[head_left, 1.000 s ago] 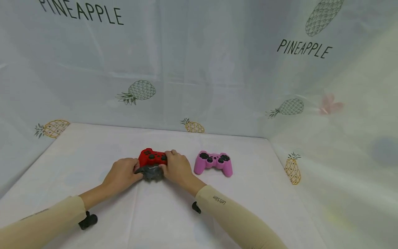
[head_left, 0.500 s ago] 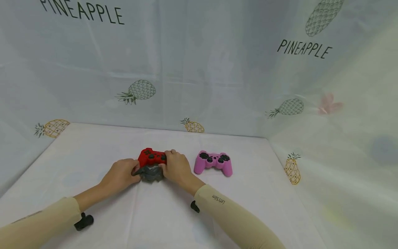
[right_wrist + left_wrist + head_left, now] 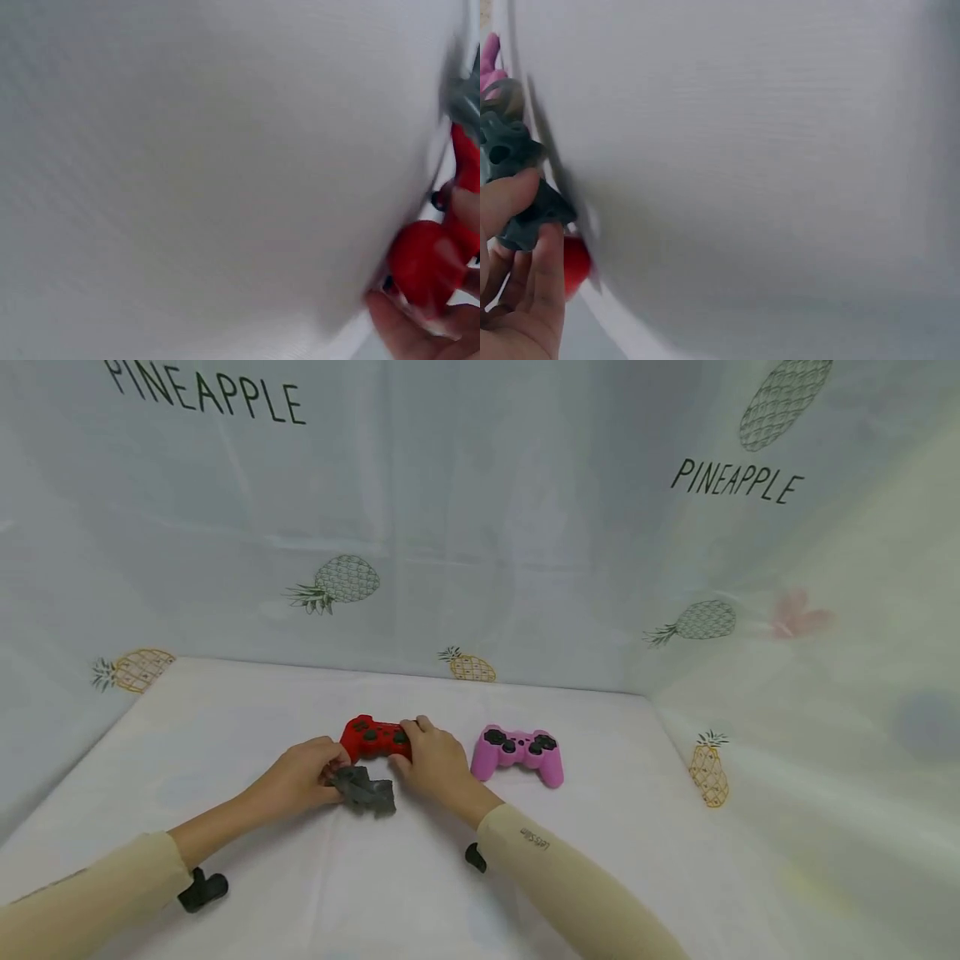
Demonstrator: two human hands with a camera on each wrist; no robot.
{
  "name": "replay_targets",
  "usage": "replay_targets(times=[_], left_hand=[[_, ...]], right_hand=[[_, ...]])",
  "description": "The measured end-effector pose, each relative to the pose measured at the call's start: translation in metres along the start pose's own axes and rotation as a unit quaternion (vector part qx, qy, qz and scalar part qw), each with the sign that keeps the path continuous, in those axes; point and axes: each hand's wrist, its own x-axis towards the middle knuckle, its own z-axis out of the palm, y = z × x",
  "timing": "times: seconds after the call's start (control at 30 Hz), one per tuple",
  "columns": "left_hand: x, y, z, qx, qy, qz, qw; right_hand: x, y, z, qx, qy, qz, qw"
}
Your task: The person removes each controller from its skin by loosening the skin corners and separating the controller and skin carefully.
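My left hand [image 3: 300, 772] pinches a limp dark grey cover [image 3: 367, 792] that looks like a silicone game controller skin. In the left wrist view the grey cover [image 3: 510, 146] shows cut-out holes, held between thumb and fingertips. It droops just in front of a red game controller [image 3: 372, 738], whose button face is bare. My right hand [image 3: 438, 768] grips that controller by its right end. The right wrist view has the fingers round the red grip [image 3: 424, 259], with the grey cover [image 3: 466, 101] beyond it.
A pink game controller [image 3: 517, 753] lies to the right of my right hand. White cloth [image 3: 420, 893] covers the table. Behind it hangs a pineapple-print curtain [image 3: 525, 568]. Black wrist devices [image 3: 202, 891] sit below the sleeves.
The grey cover has come away from the red controller's near edge and hangs from my left hand, crumpled. My right thumb no longer rests on the cover. The pink controller stays put.
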Motion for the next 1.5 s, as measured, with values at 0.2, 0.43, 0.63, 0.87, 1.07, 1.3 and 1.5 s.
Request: replay_targets(times=[0.2,0.43,0.63,0.87,1.07,1.3,1.5], left_hand=[[0.001,0.008,-0.005,-0.003,-0.009,-0.024,0.9997],[0.004,0.013,-0.012,-0.009,-0.019,-0.049,0.9986],[0.007,0.016,-0.013,-0.03,-0.031,-0.052,0.9977],[0.009,0.021,-0.013,-0.013,-0.027,-0.004,0.9996],[0.007,0.02,-0.013,0.007,-0.035,0.033,0.9988],[0.006,0.019,-0.01,0.012,-0.062,0.066,0.9958],[0.007,0.018,-0.011,-0.034,-0.072,0.082,0.9935]], right_hand=[[-0.016,-0.001,-0.016,0.004,0.036,-0.036,0.999],[-0.038,-0.007,-0.03,0.147,-0.02,-0.064,0.987],[-0.04,-0.002,-0.02,0.187,-0.059,-0.055,0.979],[-0.043,0.003,-0.009,0.191,-0.021,-0.082,0.978],[-0.042,0.0,-0.006,0.158,-0.002,-0.094,0.983],[-0.041,0.003,-0.004,0.157,-0.011,-0.125,0.98],[-0.042,0.017,-0.009,0.245,-0.04,-0.116,0.962]])
